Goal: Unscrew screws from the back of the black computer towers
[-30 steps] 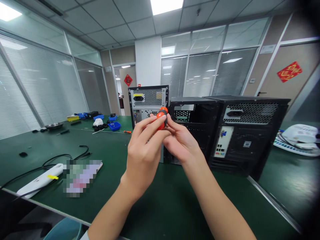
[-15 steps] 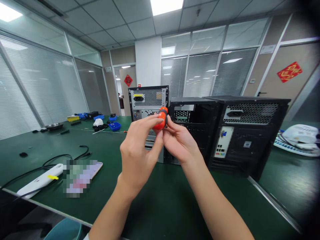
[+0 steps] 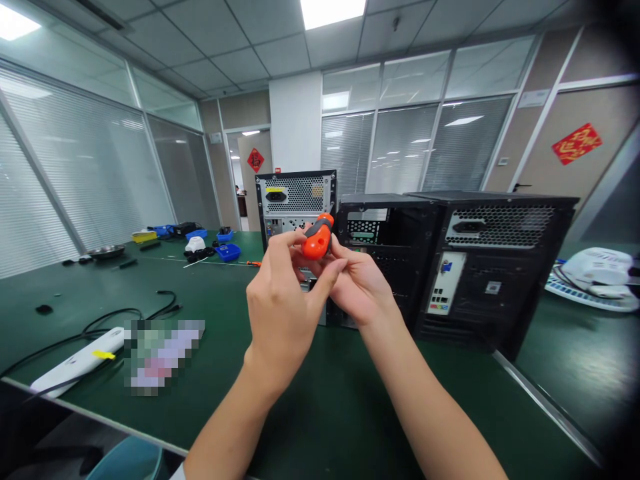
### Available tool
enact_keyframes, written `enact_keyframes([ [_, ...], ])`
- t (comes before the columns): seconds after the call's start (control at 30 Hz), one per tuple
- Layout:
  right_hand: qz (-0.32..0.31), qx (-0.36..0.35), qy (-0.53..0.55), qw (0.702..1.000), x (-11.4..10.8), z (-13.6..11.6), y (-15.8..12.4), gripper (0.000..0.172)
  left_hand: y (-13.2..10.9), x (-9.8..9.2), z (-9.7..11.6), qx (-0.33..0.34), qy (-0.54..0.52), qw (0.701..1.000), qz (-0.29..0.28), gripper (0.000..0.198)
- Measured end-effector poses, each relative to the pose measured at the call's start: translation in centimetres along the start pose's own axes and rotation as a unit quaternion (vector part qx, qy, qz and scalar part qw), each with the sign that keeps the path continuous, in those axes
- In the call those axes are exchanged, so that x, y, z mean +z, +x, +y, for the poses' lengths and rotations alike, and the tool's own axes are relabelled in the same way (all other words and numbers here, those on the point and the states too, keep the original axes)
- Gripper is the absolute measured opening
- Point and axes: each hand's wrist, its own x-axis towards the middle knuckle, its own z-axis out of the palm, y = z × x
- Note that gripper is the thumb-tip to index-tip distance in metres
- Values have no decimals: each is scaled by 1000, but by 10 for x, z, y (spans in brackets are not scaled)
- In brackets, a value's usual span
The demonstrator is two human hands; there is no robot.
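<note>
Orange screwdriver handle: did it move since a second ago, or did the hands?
The orange handle tipped, so more of its side shows, and slid slightly left. The left hand bent its fingers more around it. Both hands kept hold, the right hand barely moving. The computer cases and green table stayed put.

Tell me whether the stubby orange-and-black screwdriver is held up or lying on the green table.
Held up: the left hand and right hand both pinch the stubby orange-and-black screwdriver, clear above the green table.
</note>
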Motion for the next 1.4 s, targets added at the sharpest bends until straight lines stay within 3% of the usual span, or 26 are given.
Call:
enact_keyframes([
  [0.3,-1,13,21,1000,1,1,1,31,3,7,4,-50,45,998,-15,46],
  [0.47,-28,-15,21,999,0,4,2,39,5,12,7,-70,47,996,-3,45],
  [0.63,-17,-8,35,999,-1,4,0,24,5,13,7,-47,44,998,16,37],
  [0.93,-5,-16,19,1000,-1,5,0,19,7,15,-1,-39,37,998,42,35],
  [1.4,-8,1,14,1000,2,2,-2,25,6,19,-3,8,43,997,56,30],
])
